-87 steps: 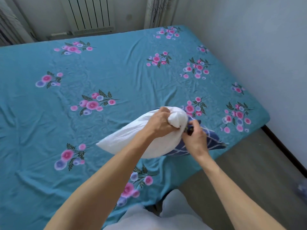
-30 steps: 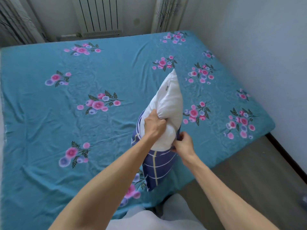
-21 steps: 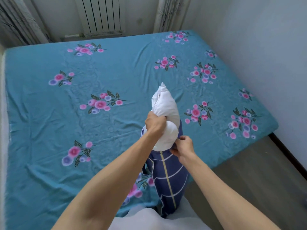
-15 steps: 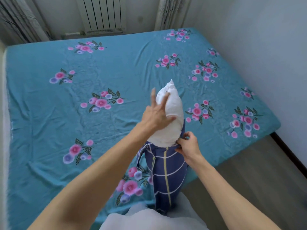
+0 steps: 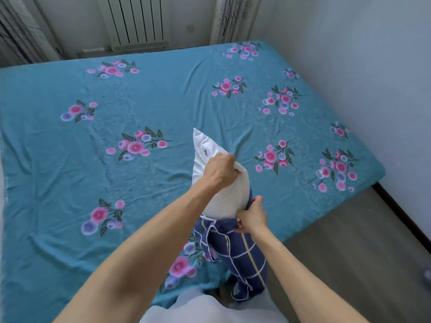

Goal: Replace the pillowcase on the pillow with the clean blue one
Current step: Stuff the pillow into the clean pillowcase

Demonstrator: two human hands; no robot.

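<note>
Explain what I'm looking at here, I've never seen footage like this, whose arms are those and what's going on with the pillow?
There is no machine here. The picture comes from a camera worn on a person's head, looking forward and down, so the two bare arms reaching in from the bottom are the wearer's own. Ahead lies a bed under a teal sheet printed with pink flowers; behind it stand a radiator and curtains. The left hand grips a white pillow held upright over the near edge of the bed. The right hand pinches the open edge of a dark blue checked pillowcase, which hangs below and already covers the pillow's lower end. The upper part of the pillow is not yet covered.
</note>
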